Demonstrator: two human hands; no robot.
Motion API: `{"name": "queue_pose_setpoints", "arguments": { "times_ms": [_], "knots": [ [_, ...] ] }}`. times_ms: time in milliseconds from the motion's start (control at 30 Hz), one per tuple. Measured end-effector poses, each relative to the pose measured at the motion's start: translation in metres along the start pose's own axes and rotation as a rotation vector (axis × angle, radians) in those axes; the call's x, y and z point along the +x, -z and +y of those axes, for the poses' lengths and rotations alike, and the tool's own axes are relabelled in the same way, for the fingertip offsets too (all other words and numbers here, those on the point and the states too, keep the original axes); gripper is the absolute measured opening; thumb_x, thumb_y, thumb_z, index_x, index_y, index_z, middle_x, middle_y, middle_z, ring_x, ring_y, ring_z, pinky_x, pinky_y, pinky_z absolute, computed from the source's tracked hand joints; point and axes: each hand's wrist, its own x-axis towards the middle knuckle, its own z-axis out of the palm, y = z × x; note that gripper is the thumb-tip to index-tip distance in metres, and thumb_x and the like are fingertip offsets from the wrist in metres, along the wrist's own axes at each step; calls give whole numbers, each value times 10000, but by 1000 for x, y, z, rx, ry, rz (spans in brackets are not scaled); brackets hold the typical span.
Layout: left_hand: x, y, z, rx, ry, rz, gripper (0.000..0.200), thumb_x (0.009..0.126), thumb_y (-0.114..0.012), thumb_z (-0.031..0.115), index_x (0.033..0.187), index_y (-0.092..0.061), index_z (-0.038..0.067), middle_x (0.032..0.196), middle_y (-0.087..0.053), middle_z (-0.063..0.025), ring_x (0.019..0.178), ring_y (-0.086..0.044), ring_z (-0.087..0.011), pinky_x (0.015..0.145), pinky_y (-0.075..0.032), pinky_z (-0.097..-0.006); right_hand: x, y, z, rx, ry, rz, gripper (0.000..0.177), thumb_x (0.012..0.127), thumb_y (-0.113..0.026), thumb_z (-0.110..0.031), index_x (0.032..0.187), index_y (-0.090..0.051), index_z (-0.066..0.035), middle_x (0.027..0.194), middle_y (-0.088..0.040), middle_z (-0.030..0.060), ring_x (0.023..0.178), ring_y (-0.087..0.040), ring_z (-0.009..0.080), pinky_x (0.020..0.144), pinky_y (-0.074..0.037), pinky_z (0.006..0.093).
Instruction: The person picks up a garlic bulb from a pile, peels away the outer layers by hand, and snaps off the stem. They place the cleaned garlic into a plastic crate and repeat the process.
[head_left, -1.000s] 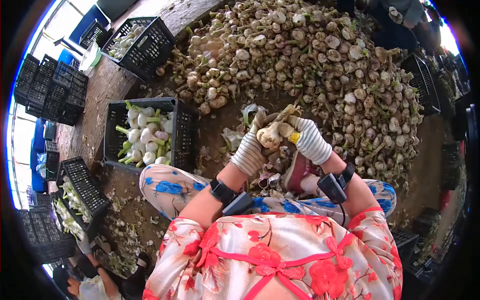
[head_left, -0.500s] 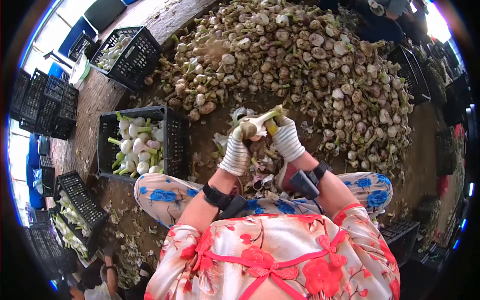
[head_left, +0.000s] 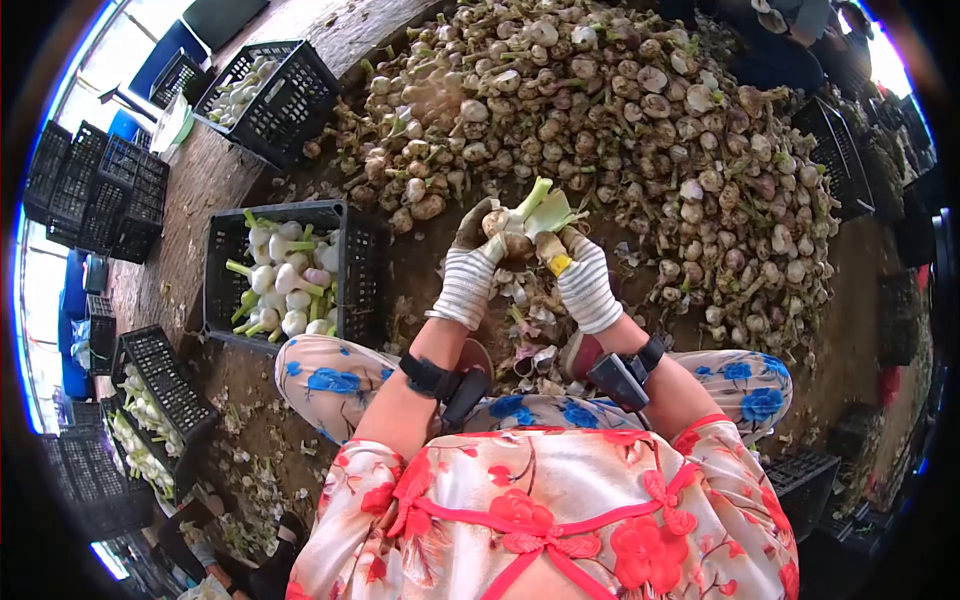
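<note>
My left hand [head_left: 470, 262], in a striped, soil-stained glove, is closed around a garlic bulb [head_left: 497, 222] whose cut green stem points up and to the right. My right hand [head_left: 582, 275], gloved alike and with something yellow at the thumb, pinches a pale green outer leaf [head_left: 553, 212] that fans away from the stem. Left of my hands, a black crate [head_left: 213, 275] holds cleaned white garlic with trimmed stems. Scraps of garlic skin [head_left: 530, 325] lie on the ground below my hands, between my shoes.
A large heap of uncleaned garlic [head_left: 600, 120] spreads in front and to the right. Another black crate of garlic [head_left: 290, 100] stands at the upper left. More crates [head_left: 165, 390] are at the left. A co-worker's arm [head_left: 210, 560] shows at the lower left.
The bulb has turned so its stem points more upward. A leaf now spreads out from the stem in my right hand's fingers. Both hands have shifted only slightly.
</note>
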Motion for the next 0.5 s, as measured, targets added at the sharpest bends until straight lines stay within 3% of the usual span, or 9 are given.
{"name": "queue_pose_setpoints", "arguments": {
  "times_ms": [67,133,167,267,300,333,400,500],
  "knots": [
    [-1,-2,5,-108,23,12,473,773,-591,101,1211,-418,58,1044,-560,-111,853,-587,-191,686,-528,-314,16,16,12,-87,70,25,179,845,-537,-62,982,-562,51,844,-589,19,736,-497,53,635,-424,184],
    [-1,-4,6,-213,55,15,453,780,-584,109,1201,-428,45,1052,-560,-118,856,-590,-200,689,-524,-306,34,29,18,22,62,111,175,841,-525,-25,994,-548,57,830,-597,30,727,-513,60,637,-437,179],
    [-2,-3,5,-245,78,-55,467,784,-574,112,1216,-411,40,1067,-554,-125,883,-586,-214,710,-518,-310,41,34,20,35,89,37,179,839,-517,-2,1007,-538,53,828,-601,36,715,-524,68,638,-452,182],
    [-7,-9,10,-314,74,-171,534,781,-565,122,1264,-353,41,1109,-533,-141,961,-563,-242,792,-491,-327,46,38,18,104,-8,-13,183,835,-531,-12,1013,-540,30,844,-606,42,716,-545,82,641,-464,199],
    [-8,-9,12,-327,125,-155,554,781,-572,133,1275,-337,42,1113,-530,-137,970,-557,-242,808,-483,-331,43,41,19,328,-62,-112,223,825,-570,-63,1035,-532,4,879,-607,47,757,-565,102,666,-472,217],
    [-7,-8,14,-338,177,-137,576,781,-579,144,1285,-321,44,1118,-527,-133,980,-551,-242,824,-474,-335,36,37,14,363,-18,-176,295,807,-614,-127,1063,-518,-17,934,-599,50,823,-570,122,701,-471,234],
    [-6,-9,15,-296,197,-155,599,774,-603,170,1287,-322,42,1118,-527,-118,980,-550,-231,811,-477,-329,27,28,1,215,-23,-194,352,789,-644,-169,1074,-504,-17,975,-585,50,860,-552,115,729,-466,242],
    [-5,-7,-1,-251,85,-147,590,759,-632,148,1272,-356,54,1101,-539,-79,957,-556,-179,769,-488,-301,15,17,2,-54,47,-50,283,763,-639,-56,1018,-527,-6,899,-588,40,802,-530,89,698,-457,226]
  ]
}}
